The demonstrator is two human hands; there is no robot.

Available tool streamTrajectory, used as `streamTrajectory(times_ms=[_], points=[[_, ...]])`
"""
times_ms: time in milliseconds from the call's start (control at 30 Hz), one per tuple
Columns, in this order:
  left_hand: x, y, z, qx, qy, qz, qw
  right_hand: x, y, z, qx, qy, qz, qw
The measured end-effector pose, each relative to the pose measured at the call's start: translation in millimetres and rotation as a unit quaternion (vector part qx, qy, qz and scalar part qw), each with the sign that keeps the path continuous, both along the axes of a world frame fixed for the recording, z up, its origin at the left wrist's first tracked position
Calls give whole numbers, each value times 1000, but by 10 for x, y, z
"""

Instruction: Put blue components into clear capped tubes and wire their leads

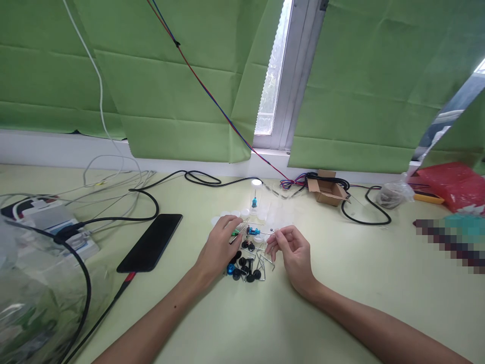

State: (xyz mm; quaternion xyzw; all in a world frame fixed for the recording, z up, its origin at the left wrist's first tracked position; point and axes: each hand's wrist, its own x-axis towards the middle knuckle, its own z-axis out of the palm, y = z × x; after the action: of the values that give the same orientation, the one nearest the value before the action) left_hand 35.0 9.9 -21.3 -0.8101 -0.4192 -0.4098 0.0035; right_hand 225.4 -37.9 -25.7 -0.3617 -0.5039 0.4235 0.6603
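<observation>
Over the small parts at the table's middle, my left hand (222, 245) curls its fingers; what lies between them is mostly hidden, though a bit of green (235, 232) shows there. Just right of its fingertips is a small blue metal part (253, 231) with a dark end. A thin metal rod (267, 233) runs from this part to my right hand (290, 253), whose thumb and forefinger pinch its far end. Below the hands lie several black round-headed parts (250, 277), a blue round piece (230, 269) and bent metal hex keys (262, 268).
Behind the hands stands a clear container with a blue-tipped piece (254, 202). A black phone (150, 242) on a cable lies left, near a power strip (78, 230) and plastic bags. An open cardboard box (329, 193), black cables and a red bag (452, 184) are at right.
</observation>
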Motion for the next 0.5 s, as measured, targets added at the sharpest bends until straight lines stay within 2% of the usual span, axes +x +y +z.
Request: streamTrajectory(times_ms=[500], points=[[11,-29,-5,11,-2,1,1000,-5,-7,15,-19,-31,16,999]])
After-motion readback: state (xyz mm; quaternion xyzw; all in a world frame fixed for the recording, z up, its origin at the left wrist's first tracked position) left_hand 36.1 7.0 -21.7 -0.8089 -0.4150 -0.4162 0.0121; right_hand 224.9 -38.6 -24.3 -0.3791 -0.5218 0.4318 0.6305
